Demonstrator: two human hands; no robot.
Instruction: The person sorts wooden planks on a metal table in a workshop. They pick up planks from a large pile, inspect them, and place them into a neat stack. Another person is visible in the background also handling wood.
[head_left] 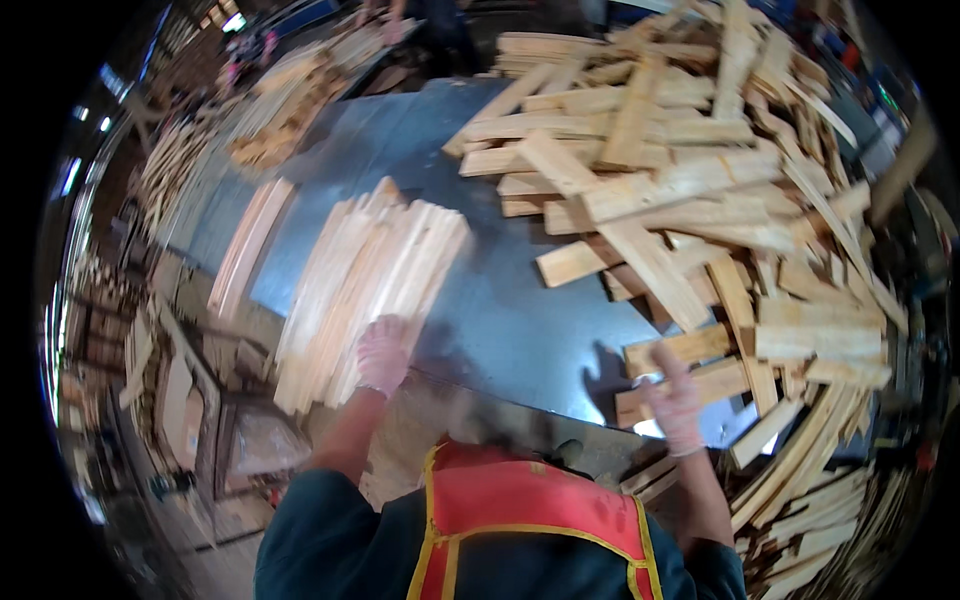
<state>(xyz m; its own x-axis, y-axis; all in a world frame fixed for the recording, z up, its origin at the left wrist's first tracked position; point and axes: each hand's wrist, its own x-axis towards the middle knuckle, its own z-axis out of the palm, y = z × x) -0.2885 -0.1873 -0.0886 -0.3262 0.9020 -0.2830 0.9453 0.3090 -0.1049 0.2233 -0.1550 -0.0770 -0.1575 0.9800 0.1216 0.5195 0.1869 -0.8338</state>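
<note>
A row of pale wooden boards (pixel 365 285) lies side by side at the left of the table, their near ends jutting past its front edge. My left hand (pixel 384 355), in a thin whitish glove, lies on the near right part of these boards with its fingers laid over them. Further right, my gloved right hand (pixel 677 408) hovers by the near edge, thumb and fingers apart, with nothing visible between them. Close by it are two short boards (pixel 722 380), partly hidden behind the hand. The right fingers are a little blurred.
A large jumbled heap of boards (pixel 660 190) covers the right of the grey table (pixel 500 335). A narrow board stack (pixel 250 245) sits at the far left edge. More wood (pixel 285 110) lies beyond, with a person at the back. Thin strips (pixel 820 530) are piled at lower right.
</note>
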